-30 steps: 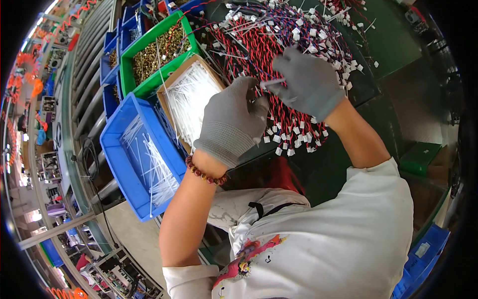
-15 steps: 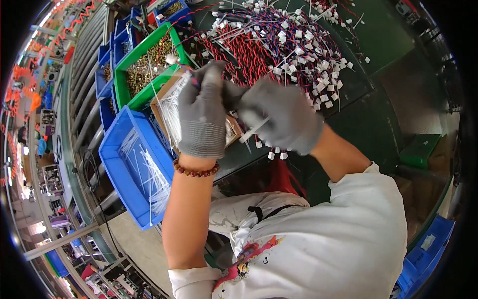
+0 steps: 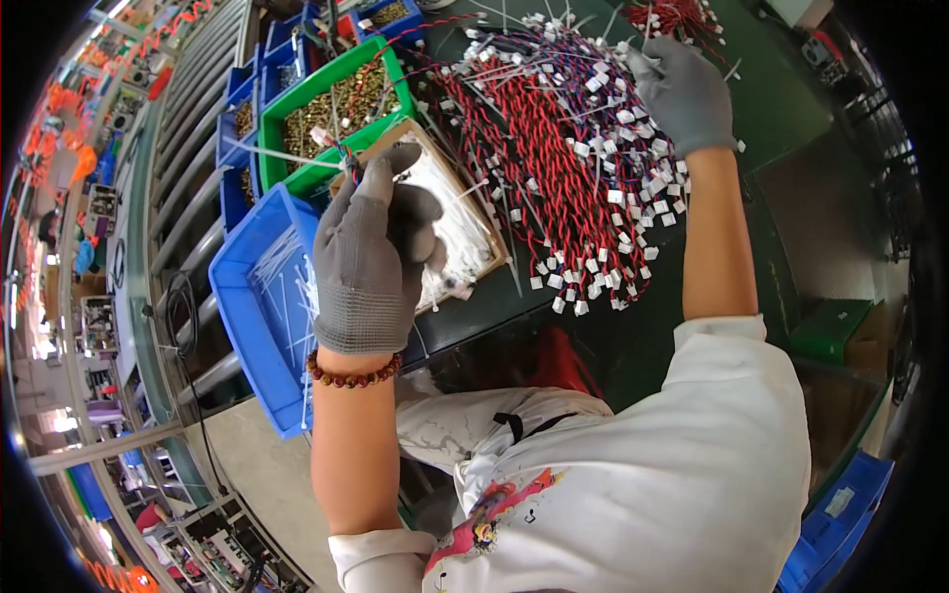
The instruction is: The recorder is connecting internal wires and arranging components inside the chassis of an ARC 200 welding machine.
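My left hand point(image 3: 368, 247), in a grey glove, is closed in a pinch around a twisted wire lead point(image 3: 349, 161). The lead's white connector point(image 3: 321, 136) sticks up past the fingertips, and a white cable tie point(image 3: 269, 150) juts out to the left beside it. Below this hand lies an open cardboard box point(image 3: 465, 222) of white cable ties. At the far right of a big pile of red, black and blue twisted wire leads point(image 3: 539, 133), my gloved right hand point(image 3: 684, 94) has its fingers bent in at the white connectors. What lies between those fingers is hidden.
A green bin point(image 3: 287, 99) of brass-coloured small parts stands behind the box. Left of it is a blue bin point(image 3: 237, 296) with loose cable ties. Small blue bins point(image 3: 232, 148) border a roller conveyor point(image 3: 193, 138). Another red wire bunch point(image 3: 672, 15) lies at the far edge.
My hands were close together over the box. The right hand has moved far right to the wire pile, while the left has come slightly nearer, still holding the wire lead.
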Action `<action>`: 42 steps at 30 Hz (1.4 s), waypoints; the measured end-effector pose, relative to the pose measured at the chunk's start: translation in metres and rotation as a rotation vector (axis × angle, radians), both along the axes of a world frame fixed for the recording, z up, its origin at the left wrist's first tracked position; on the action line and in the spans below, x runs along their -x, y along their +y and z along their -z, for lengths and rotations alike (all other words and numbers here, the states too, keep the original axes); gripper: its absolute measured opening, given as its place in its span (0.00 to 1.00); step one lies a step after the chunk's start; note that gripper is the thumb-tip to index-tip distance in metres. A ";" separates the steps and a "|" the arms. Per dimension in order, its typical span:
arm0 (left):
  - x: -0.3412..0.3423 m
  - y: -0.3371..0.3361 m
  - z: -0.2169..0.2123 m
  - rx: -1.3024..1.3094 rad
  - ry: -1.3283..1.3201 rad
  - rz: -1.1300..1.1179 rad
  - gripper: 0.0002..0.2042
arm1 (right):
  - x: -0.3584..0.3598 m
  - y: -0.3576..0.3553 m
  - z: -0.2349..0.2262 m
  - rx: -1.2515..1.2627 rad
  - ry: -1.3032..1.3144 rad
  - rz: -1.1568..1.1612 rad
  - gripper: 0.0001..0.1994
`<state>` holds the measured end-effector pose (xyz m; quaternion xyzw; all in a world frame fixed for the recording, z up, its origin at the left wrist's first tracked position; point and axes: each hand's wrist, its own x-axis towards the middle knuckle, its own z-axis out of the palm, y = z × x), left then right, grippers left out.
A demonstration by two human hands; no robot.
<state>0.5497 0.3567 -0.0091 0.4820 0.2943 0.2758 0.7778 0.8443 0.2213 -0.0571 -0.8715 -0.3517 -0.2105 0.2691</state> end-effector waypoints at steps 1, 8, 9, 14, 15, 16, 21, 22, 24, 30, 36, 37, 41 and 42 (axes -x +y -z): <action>0.004 0.007 0.001 0.009 0.026 0.013 0.16 | 0.015 0.009 -0.004 -0.112 0.009 -0.067 0.19; 0.041 -0.018 -0.022 -0.112 0.132 -0.016 0.17 | 0.117 0.094 0.001 0.975 0.305 -0.460 0.15; 0.047 -0.018 -0.020 -0.120 0.074 0.011 0.17 | 0.117 0.095 0.013 0.947 0.303 -0.373 0.15; 0.095 -0.028 -0.034 -0.083 -0.044 -0.015 0.16 | 0.139 0.087 0.010 0.902 0.374 -0.265 0.15; 0.105 -0.028 -0.033 -0.083 -0.087 -0.017 0.16 | 0.139 0.087 0.009 0.901 0.343 -0.279 0.15; 0.113 -0.031 -0.034 -0.098 -0.082 -0.057 0.15 | 0.136 0.087 0.010 0.855 0.337 -0.231 0.15; 0.155 -0.026 -0.042 -0.091 -0.120 -0.144 0.15 | 0.050 0.089 0.025 0.012 0.542 -0.554 0.14; 0.164 -0.023 -0.041 -0.089 -0.124 -0.163 0.15 | 0.070 0.088 -0.001 -0.180 1.164 -0.394 0.13; 0.174 -0.019 -0.040 -0.056 -0.163 -0.228 0.14 | 0.071 0.096 -0.024 -0.544 1.316 -0.338 0.18; 0.204 -0.021 -0.025 -0.073 -0.222 -0.393 0.16 | 0.256 0.090 -0.066 -0.766 0.444 -0.810 0.15; 0.281 -0.086 -0.032 -0.140 -0.106 -0.674 0.15 | 0.440 0.061 -0.022 -0.368 0.383 -1.650 0.07; 0.300 -0.099 -0.019 -0.264 -0.029 -0.910 0.15 | 0.458 0.052 -0.020 -0.244 0.445 -1.760 0.09; 0.387 -0.205 -0.011 -0.224 -0.064 -1.537 0.13 | 0.521 0.025 0.004 0.098 0.833 -2.036 0.15; 0.409 -0.243 -0.002 -0.183 0.101 -1.729 0.12 | 0.534 0.016 0.014 0.173 0.995 -2.051 0.16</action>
